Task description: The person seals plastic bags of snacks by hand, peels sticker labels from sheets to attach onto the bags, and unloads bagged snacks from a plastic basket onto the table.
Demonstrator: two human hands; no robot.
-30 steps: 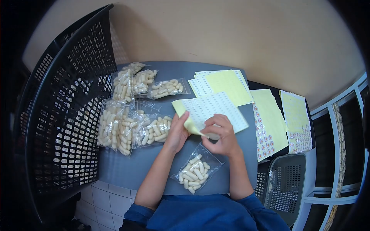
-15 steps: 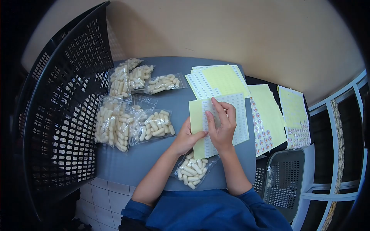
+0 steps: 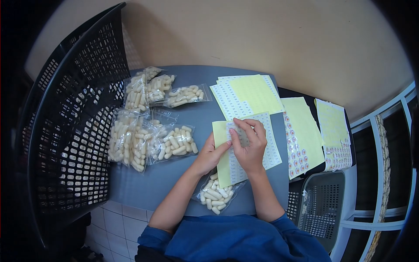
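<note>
A sheet of labels (image 3: 264,149), yellow backing with rows of small printed white labels, is held up over the table in front of me. My left hand (image 3: 211,153) grips its left edge, thumb on top and fingers underneath. My right hand (image 3: 249,146) lies over the face of the sheet, thumb and forefinger close together at the upper labels by the bare yellow strip. Whether a label has come loose between them is too small to tell. Below the sheet, partly covered by it, lies a clear bag of whitish capsules (image 3: 214,196).
Several more capsule bags (image 3: 176,140) lie at the left beside a tall black plastic basket (image 3: 74,131). Other label sheets (image 3: 255,94) rest at the table's back right. Sheets with round stickers (image 3: 301,131) sit further right, above a grey basket (image 3: 322,203).
The sheet has come slightly nearer to me and tilted. My right hand's fingers have drawn closer together and shifted a little down on the sheet.
</note>
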